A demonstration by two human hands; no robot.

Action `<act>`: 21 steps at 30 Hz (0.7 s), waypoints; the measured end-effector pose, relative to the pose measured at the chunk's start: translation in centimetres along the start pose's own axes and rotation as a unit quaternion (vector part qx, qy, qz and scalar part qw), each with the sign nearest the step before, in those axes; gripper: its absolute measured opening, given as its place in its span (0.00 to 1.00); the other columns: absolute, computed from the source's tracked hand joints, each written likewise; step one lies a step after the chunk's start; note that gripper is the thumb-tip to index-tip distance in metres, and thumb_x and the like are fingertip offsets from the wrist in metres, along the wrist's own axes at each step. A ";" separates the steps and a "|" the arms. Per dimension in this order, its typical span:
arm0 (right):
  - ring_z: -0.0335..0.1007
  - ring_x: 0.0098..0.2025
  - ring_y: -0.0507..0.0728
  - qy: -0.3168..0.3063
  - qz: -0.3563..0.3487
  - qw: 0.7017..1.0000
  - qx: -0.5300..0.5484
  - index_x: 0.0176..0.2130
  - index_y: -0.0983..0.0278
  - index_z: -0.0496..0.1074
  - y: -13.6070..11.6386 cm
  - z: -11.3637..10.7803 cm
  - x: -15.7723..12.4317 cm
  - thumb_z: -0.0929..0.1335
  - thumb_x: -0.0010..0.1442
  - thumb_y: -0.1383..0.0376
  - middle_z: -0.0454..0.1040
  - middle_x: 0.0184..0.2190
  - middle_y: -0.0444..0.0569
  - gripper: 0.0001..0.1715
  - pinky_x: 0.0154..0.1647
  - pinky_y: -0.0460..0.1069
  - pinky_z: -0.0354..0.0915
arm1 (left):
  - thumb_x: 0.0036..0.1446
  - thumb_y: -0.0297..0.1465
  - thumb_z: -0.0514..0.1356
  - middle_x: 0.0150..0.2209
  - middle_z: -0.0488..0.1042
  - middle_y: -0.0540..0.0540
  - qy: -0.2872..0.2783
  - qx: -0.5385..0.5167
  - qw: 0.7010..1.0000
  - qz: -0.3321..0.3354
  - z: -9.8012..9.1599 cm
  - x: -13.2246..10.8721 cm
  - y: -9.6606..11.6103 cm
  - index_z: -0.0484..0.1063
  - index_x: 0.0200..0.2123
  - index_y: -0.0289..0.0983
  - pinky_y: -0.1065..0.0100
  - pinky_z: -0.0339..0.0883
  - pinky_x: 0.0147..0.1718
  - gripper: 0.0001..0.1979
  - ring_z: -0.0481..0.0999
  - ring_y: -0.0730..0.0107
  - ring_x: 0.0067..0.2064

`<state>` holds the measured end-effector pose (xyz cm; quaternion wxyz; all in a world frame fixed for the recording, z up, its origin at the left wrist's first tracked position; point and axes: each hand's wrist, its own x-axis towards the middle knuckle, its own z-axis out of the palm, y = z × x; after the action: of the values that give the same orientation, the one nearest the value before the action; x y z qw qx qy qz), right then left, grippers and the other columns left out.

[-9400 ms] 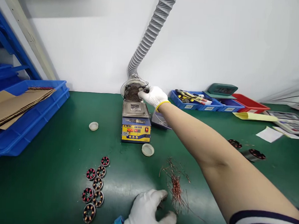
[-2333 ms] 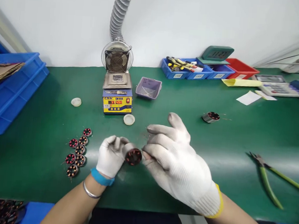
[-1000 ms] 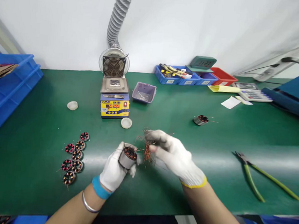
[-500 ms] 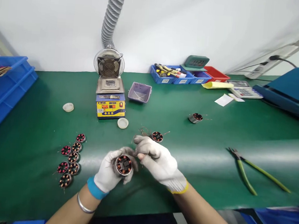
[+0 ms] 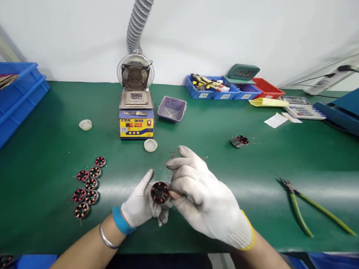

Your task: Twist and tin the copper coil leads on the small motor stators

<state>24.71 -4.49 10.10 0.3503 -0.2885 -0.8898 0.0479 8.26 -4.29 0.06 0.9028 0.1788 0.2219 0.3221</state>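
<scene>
My left hand [image 5: 139,204], in a white glove, is closed around a motor stator [image 5: 160,192] with dark slots and copper windings facing up. My right hand [image 5: 202,194], gloved in white too, has its thumb and forefinger pinched together at the stator's right edge. Whatever is in that pinch is too small or hidden to tell. Thin copper wire scraps [image 5: 170,163] lie just beyond the right hand, which covers another stator. To the left, several stators [image 5: 91,196] are grouped on the green table, some with red windings and others copper-coloured.
A yellow-and-blue solder pot [image 5: 135,127] stands at the back beneath a grey duct [image 5: 140,19]. Beside it are a purple tray [image 5: 172,109] and a white lid [image 5: 150,145]. A lone stator [image 5: 240,141] and green-handled pliers [image 5: 298,206] lie right. Blue bins [image 5: 203,93] line the wall.
My right hand has moved in against the stator's right edge and now hides the stator behind it. My left hand and its stator have shifted slightly right and up. The view has shifted slightly.
</scene>
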 end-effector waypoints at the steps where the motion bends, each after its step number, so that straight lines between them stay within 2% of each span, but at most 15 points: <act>1: 0.70 0.49 0.59 0.004 0.005 1.000 -0.001 0.33 0.60 0.64 0.3 0.0 -0.2 0.64 0.56 0.73 0.70 0.28 0.45 0.08 0.64 0.65 0.56 | 0.52 0.54 0.59 0.23 0.73 0.47 -0.023 0.011 1.000 0.008 0.2 -0.2 0.0 0.72 0.35 0.34 0.70 0.63 0.13 0.27 0.71 0.68 0.17; 3: 0.70 0.48 0.59 0.021 0.019 1.000 0.007 0.32 0.60 0.63 1.0 0.0 -0.8 0.64 0.56 0.73 0.69 0.28 0.44 0.08 0.63 0.66 0.56 | 0.51 0.50 0.64 0.27 0.75 0.48 -0.017 0.013 0.997 0.075 0.7 -0.6 0.1 0.71 0.40 0.36 0.70 0.68 0.18 0.24 0.74 0.68 0.21; 5: 0.70 0.48 0.59 0.042 0.046 0.998 0.028 0.32 0.60 0.62 1.5 0.1 -1.4 0.64 0.56 0.73 0.69 0.28 0.45 0.08 0.63 0.66 0.56 | 0.50 0.49 0.64 0.33 0.77 0.47 0.003 0.006 0.993 0.121 1.0 -0.9 0.4 0.69 0.41 0.38 0.66 0.74 0.25 0.23 0.78 0.65 0.28; 7: 0.69 0.48 0.59 0.053 0.071 0.994 0.057 0.32 0.60 0.62 1.7 0.5 -1.9 0.64 0.56 0.73 0.68 0.29 0.45 0.08 0.63 0.66 0.56 | 0.51 0.52 0.63 0.35 0.78 0.45 0.000 0.006 0.995 0.104 1.0 -1.1 0.6 0.66 0.38 0.38 0.62 0.75 0.26 0.23 0.80 0.60 0.30; 9: 0.69 0.49 0.59 0.049 0.085 0.992 0.083 0.31 0.60 0.62 1.7 1.1 -2.1 0.64 0.57 0.72 0.69 0.29 0.45 0.08 0.63 0.65 0.56 | 0.52 0.52 0.62 0.32 0.78 0.45 -0.010 0.028 0.998 0.062 0.7 -1.0 0.5 0.65 0.38 0.39 0.63 0.74 0.21 0.23 0.79 0.59 0.26; 11: 0.69 0.49 0.60 0.041 0.091 0.989 0.105 0.31 0.60 0.63 1.7 1.6 -2.3 0.65 0.57 0.72 0.69 0.28 0.45 0.07 0.63 0.65 0.55 | 0.53 0.50 0.62 0.27 0.77 0.46 -0.016 0.070 0.997 0.035 0.4 -0.9 0.3 0.66 0.42 0.38 0.69 0.69 0.16 0.23 0.76 0.65 0.19; 13: 0.70 0.48 0.60 0.054 0.115 0.982 0.138 0.29 0.60 0.64 1.9 1.9 -2.6 0.65 0.57 0.71 0.69 0.28 0.44 0.07 0.62 0.65 0.56 | 0.54 0.51 0.61 0.23 0.74 0.47 -0.007 0.106 0.993 0.052 0.4 -0.8 0.1 0.69 0.42 0.36 0.74 0.62 0.11 0.24 0.69 0.72 0.14; 15: 0.71 0.47 0.61 0.118 0.174 0.962 0.177 0.28 0.60 0.64 2.3 1.7 -3.0 0.65 0.59 0.69 0.69 0.27 0.45 0.08 0.58 0.63 0.62 | 0.53 0.51 0.61 0.21 0.71 0.50 0.036 0.102 0.987 0.114 0.6 -0.6 -0.1 0.71 0.37 0.34 0.75 0.58 0.10 0.24 0.65 0.76 0.13; 17: 0.71 0.48 0.62 0.218 0.223 0.933 0.179 0.28 0.60 0.65 2.6 1.2 -3.4 0.65 0.60 0.68 0.68 0.27 0.46 0.09 0.54 0.61 0.65 | 0.51 0.49 0.64 0.22 0.71 0.51 0.099 0.066 0.977 0.177 0.9 -0.4 -0.2 0.70 0.34 0.35 0.73 0.63 0.14 0.22 0.68 0.74 0.16; 18: 0.70 0.48 0.62 0.247 0.224 0.929 0.161 0.28 0.59 0.65 2.5 0.9 -3.5 0.64 0.61 0.68 0.67 0.27 0.46 0.09 0.54 0.62 0.64 | 0.50 0.48 0.66 0.23 0.72 0.51 0.129 0.043 0.971 0.198 1.0 -0.3 -0.2 0.69 0.33 0.36 0.71 0.67 0.18 0.21 0.70 0.73 0.19; 19: 0.69 0.49 0.63 0.250 0.203 0.938 0.128 0.29 0.59 0.66 2.4 0.7 -3.6 0.65 0.60 0.68 0.68 0.27 0.46 0.08 0.56 0.63 0.62 | 0.48 0.46 0.68 0.25 0.73 0.50 0.151 0.021 0.965 0.214 1.1 -0.2 -0.1 0.68 0.33 0.36 0.68 0.70 0.22 0.20 0.72 0.71 0.22; 21: 0.69 0.50 0.63 0.180 0.121 0.976 0.032 0.33 0.57 0.67 1.7 0.6 -3.6 0.67 0.57 0.68 0.71 0.28 0.44 0.05 0.63 0.68 0.51 | 0.47 0.43 0.69 0.30 0.74 0.49 0.179 -0.013 0.955 0.236 1.2 0.0 0.0 0.67 0.33 0.36 0.65 0.73 0.28 0.20 0.75 0.69 0.28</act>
<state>27.22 -4.97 6.98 0.5053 -0.3863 -0.7688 0.0659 8.82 -4.51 1.05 0.7491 0.1539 0.3272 0.5551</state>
